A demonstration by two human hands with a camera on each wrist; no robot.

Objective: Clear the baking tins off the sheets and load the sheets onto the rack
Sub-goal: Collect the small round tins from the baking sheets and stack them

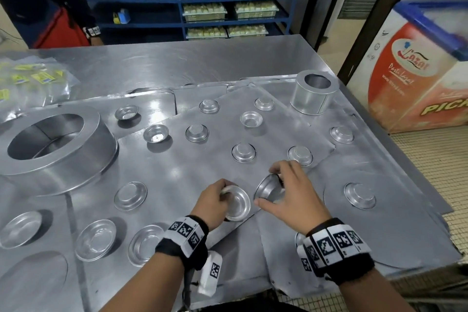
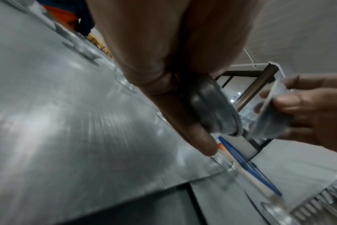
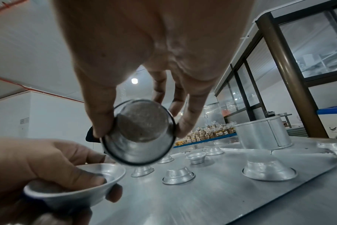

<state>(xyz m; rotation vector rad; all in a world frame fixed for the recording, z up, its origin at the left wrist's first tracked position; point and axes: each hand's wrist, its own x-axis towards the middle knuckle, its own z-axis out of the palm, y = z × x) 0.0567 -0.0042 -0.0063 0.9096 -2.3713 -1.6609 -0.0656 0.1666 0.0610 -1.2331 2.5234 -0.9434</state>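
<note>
Left hand (image 1: 215, 201) held one small tin (image 1: 236, 203), right hand (image 1: 291, 190) pinched another tin (image 1: 268, 187); nest them squarely, rims aligned.

Head view: from above, facing forward and down over the bench (image 1: 157, 66), both wrists at the bottom edge. Left wrist view: very close, low along the sheets (image 2: 58, 121), facing right. Right wrist view: equally close, facing outward. Shared by all three: both hands with their small tins.
</note>
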